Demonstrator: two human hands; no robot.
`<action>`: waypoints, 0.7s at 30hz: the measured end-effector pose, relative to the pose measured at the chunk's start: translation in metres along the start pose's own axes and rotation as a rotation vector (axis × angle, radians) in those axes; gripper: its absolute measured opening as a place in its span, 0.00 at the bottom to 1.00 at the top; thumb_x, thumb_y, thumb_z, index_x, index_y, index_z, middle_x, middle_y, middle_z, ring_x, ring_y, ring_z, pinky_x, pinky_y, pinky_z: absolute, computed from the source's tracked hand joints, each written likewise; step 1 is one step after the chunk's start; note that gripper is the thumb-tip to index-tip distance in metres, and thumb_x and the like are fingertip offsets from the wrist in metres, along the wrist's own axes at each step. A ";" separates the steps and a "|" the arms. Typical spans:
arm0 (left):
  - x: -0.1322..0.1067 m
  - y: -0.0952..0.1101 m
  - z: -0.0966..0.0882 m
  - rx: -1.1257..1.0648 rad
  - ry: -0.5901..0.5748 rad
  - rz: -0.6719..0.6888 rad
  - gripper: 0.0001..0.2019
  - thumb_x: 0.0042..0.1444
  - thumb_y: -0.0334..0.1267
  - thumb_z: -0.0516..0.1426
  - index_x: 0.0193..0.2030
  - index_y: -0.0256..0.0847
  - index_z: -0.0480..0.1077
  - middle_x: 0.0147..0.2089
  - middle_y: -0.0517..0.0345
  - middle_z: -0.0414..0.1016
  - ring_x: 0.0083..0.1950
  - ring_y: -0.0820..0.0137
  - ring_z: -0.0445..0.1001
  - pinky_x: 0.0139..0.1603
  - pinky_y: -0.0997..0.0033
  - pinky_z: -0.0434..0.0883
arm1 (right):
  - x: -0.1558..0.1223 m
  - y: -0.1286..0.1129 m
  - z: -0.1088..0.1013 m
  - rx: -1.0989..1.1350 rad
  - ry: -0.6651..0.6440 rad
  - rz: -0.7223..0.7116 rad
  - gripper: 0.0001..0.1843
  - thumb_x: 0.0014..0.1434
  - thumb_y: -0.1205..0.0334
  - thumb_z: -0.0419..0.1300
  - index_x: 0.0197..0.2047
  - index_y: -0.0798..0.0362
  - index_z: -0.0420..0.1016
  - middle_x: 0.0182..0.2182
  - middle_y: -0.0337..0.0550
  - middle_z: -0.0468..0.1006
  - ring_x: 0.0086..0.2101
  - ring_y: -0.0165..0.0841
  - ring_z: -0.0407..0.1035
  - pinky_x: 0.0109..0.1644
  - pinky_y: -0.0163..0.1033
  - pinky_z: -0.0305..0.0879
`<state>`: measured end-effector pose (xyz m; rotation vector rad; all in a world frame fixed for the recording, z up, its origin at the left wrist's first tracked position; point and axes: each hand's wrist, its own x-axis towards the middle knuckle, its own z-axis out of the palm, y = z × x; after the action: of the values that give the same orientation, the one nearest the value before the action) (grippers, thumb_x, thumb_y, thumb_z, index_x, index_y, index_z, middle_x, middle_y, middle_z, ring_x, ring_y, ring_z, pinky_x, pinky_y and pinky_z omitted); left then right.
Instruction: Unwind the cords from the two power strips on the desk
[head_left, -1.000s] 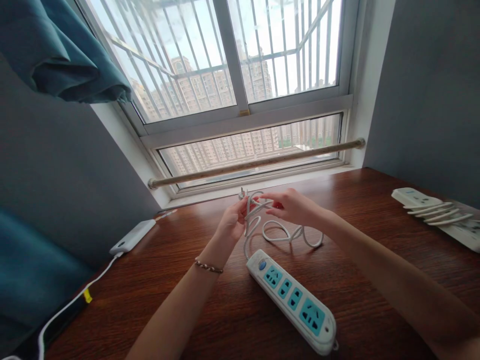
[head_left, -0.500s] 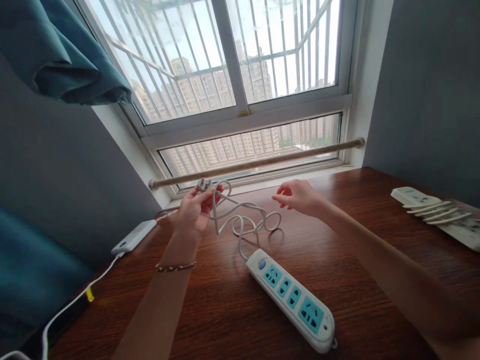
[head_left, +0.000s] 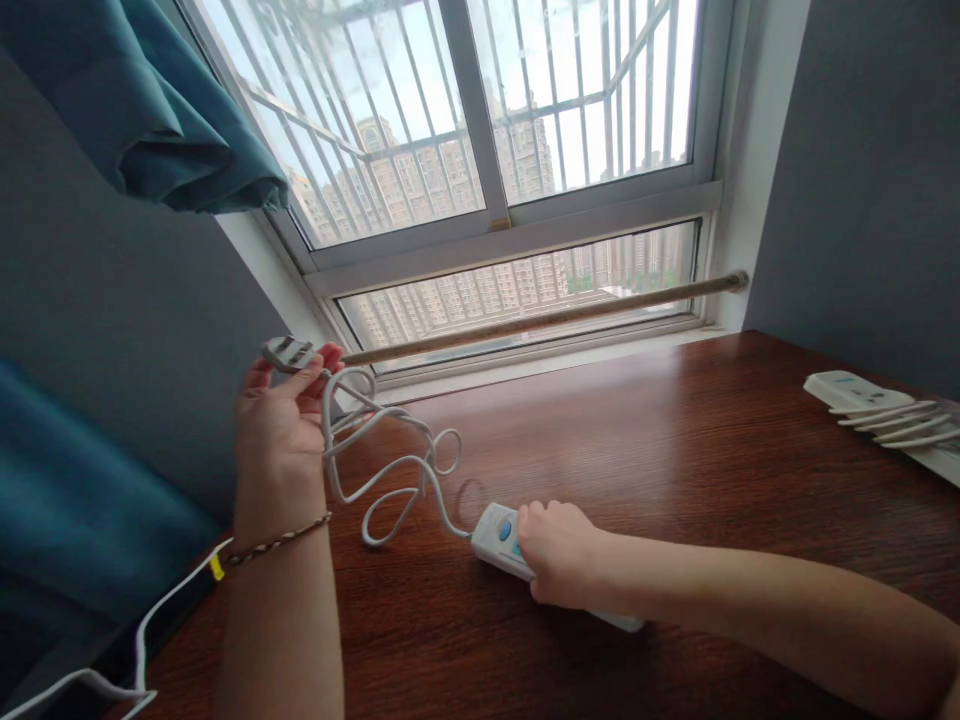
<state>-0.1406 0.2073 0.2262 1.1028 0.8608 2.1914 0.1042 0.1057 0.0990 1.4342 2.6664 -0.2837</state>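
A white power strip (head_left: 495, 530) with a blue switch lies on the dark wooden table (head_left: 637, 440). My right hand (head_left: 559, 555) is closed over its middle and presses it down, hiding most of the sockets. Its white cord (head_left: 382, 470) runs in loose loops up to the left. My left hand (head_left: 281, 425) is raised at the left, its fingers pinched on the cord's plug (head_left: 286, 352), which sticks out above the fingertips. A thin bracelet circles my left wrist.
A second white power strip (head_left: 862, 395) with its cord wound round it lies at the table's right edge. A white cable (head_left: 172, 600) with a yellow tag hangs off the left edge. Behind are a barred window, a rod (head_left: 540, 320) and a teal curtain (head_left: 150, 110).
My left hand has carried the plug up and to the left, pulling the cord's loops out. My right hand has dropped from the air onto the power strip and closed on it.
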 end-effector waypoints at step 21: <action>-0.012 -0.017 0.006 0.083 -0.401 0.019 0.16 0.49 0.43 0.60 0.42 0.38 0.69 0.37 0.49 0.76 0.37 0.62 0.76 0.41 0.62 0.72 | 0.160 0.043 -0.008 -0.026 0.265 -0.329 0.31 0.45 0.67 0.57 0.55 0.49 0.64 0.43 0.47 0.69 0.41 0.41 0.66 0.42 0.41 0.61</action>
<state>-0.1265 0.2116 0.2108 1.5283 0.7663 1.8654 0.0515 0.2609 0.0739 1.0864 3.1061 -0.0855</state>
